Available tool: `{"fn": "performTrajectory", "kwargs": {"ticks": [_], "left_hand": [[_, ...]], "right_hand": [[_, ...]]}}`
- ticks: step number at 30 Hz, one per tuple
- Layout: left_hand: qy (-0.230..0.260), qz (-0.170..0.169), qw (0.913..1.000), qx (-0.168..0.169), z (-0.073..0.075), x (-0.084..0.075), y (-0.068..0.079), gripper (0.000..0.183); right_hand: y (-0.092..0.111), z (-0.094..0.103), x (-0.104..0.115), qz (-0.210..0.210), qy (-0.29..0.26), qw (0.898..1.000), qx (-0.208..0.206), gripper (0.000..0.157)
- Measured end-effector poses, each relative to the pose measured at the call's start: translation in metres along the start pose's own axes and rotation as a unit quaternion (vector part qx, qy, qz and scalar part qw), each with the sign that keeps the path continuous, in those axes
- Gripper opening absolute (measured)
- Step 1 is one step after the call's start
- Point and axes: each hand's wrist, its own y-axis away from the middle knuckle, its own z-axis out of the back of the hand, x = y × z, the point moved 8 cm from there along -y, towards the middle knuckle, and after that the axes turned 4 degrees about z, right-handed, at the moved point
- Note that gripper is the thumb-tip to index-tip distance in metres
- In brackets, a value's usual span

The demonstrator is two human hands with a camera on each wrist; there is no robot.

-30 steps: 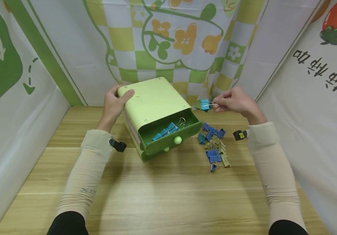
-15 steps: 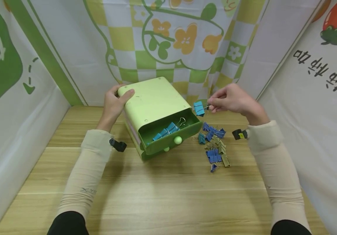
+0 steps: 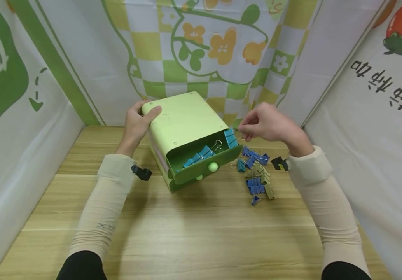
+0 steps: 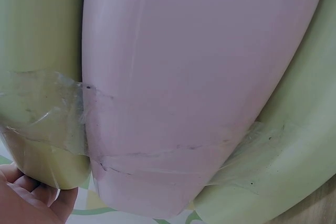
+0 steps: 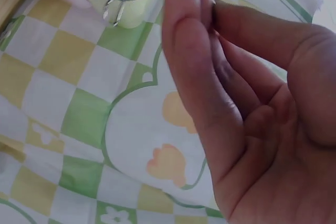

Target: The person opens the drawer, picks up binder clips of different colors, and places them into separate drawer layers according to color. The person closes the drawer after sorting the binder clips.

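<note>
Risks, left to right: box could slide or swing, I'd guess, if the left hand (image 3: 136,122) lets up at the upper left corner. Pulled-out upper drawer (image 3: 192,177), centre of frame, could tip down if pressed. At its right end, the blue binder clip (image 3: 230,138) could snag by its wire handles on the rim, or drop outside if let go early; a low wrist could knock the loose clips (image 3: 258,171) right of centre.

Grips: left wraps a rear corner of the pale green box (image 3: 185,116), thumb on top, fingers round the edge; firm, judging by the curl. Right hand (image 3: 265,122), upper right of centre, narrow pinch at the clip's handle end; exact contact hidden behind fingertips. More blue clips (image 3: 198,156) lie in the drawer, left of that one.
</note>
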Motion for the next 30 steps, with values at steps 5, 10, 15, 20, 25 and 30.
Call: {"fn": "performTrajectory", "kwargs": {"ticks": [5,10,15,20,25,30], "left_hand": [[-0.005,-0.002,1.0000,-0.001,0.001,0.000,-0.001,0.062],[-0.003,-0.007,1.0000,-0.002,0.002,0.000,0.000,0.061],[-0.004,-0.007,1.0000,-0.001,0.001,0.000,0.001,0.061],[-0.005,-0.001,1.0000,-0.003,0.001,0.002,0.001,0.062],[-0.003,-0.001,1.0000,-0.004,0.000,0.001,0.000,0.061],[-0.005,-0.002,1.0000,-0.004,-0.001,0.000,0.001,0.061]], "right_hand": [[-0.004,-0.010,0.005,0.018,0.042,0.999,0.027,0.015],[-0.010,-0.019,0.016,0.041,0.065,0.997,0.030,0.015],[-0.018,-0.033,0.027,0.050,0.051,0.996,0.060,0.014],[-0.023,-0.051,0.039,0.102,0.077,0.987,0.093,0.015],[-0.027,-0.060,0.040,0.134,0.068,0.983,0.107,0.016],[-0.026,-0.057,0.031,0.135,0.069,0.983,0.100,0.017]]}}
